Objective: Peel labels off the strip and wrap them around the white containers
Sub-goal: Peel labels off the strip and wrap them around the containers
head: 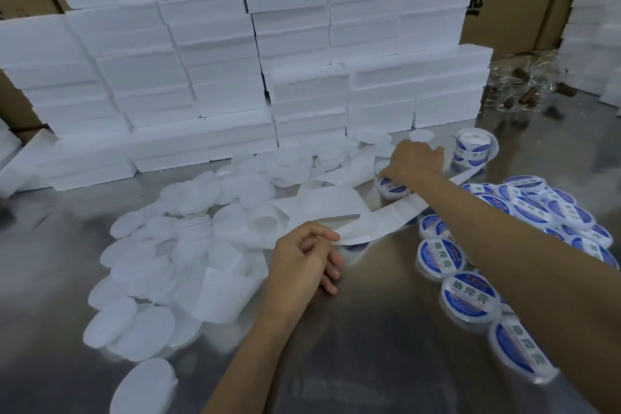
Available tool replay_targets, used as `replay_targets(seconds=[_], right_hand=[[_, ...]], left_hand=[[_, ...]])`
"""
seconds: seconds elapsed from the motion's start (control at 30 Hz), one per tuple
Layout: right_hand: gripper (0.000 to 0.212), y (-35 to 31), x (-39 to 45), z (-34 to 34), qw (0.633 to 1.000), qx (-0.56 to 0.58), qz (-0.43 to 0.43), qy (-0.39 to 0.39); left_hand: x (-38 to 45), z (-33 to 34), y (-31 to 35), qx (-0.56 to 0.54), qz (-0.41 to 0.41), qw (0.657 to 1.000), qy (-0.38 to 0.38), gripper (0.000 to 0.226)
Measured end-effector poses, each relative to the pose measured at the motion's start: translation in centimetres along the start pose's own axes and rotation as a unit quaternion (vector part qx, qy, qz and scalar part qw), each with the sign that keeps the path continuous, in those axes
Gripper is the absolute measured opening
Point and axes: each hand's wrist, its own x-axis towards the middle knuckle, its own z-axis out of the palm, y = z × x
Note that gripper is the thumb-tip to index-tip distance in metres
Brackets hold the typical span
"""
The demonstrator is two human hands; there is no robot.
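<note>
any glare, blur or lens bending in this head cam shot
Head view: wide-angle bending bows the stacked foam boxes and stretches the right forearm; the steel table gives soft smeared reflections, no hard glare; the plain white containers wash out with little edge detail; the left hand and right hand are fairly sharp.

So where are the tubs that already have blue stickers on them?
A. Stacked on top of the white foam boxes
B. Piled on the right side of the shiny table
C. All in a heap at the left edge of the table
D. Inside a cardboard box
B: the labelled containers with blue stickers lie heaped on the right side of the metal table, while the plain white containers lie on the left.
</note>
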Motion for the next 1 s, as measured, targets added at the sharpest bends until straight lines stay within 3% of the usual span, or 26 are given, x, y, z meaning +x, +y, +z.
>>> replay_targets(seconds=[0.1, 0.2, 0.27, 0.33, 0.43, 0.57, 0.7, 0.83, 0.93, 1.0], right_hand=[[0.013, 0.1, -1.0, 0.2, 1.000, 0.012, -0.028, -0.004], [0.018, 0.8, -2.2, 0.3, 0.997, -0.001, -0.078, 0.012], [0.015, 1.5, -3.0, -0.5, 0.993, 0.091, -0.078, 0.018], [0.009, 1.9, -3.8, -1.9, 0.968, 0.246, -0.054, 0.006], [0.014, 1.5, -6.1, -4.9, 0.901, 0.431, -0.029, -0.040], [0.017, 0.5, -11.0, -7.4, 0.856, 0.483, -0.089, -0.159], [0.017, -1.1, -15.4, -7.7, 0.814, 0.515, -0.153, -0.220], [0.013, -2.0, -16.6, -6.1, 0.817, 0.534, -0.112, -0.185], [0.020, -2.0, -17.2, -4.1, 0.877, 0.467, -0.101, -0.049], [0.037, -1.8, -17.7, -2.7, 0.920, 0.347, -0.180, -0.022]], left_hand=[[0.0, 0.0, 0.1, 0.001, 0.002, 1.000, 0.001, 0.024], [-0.2, 0.0, 0.2, 0.000, 0.003, 1.000, 0.004, 0.024], [-0.2, -0.1, 0.4, -0.006, 0.008, 1.000, 0.007, 0.023], [-0.3, -0.1, 0.6, -0.013, 0.015, 1.000, 0.014, 0.024], [-0.6, 0.1, 0.8, -0.031, 0.029, 0.998, 0.036, 0.024], [-1.2, 0.5, 1.8, -0.096, 0.050, 0.991, 0.081, 0.009], [-2.0, 0.5, 2.6, -0.075, 0.079, 0.992, 0.061, 0.029], [-2.3, 0.3, 2.5, -0.081, 0.095, 0.992, 0.036, 0.039], [-2.0, -0.2, 2.7, -0.087, 0.102, 0.986, 0.095, 0.038], [-1.8, -0.8, 2.7, -0.088, 0.109, 0.982, 0.127, 0.036]])
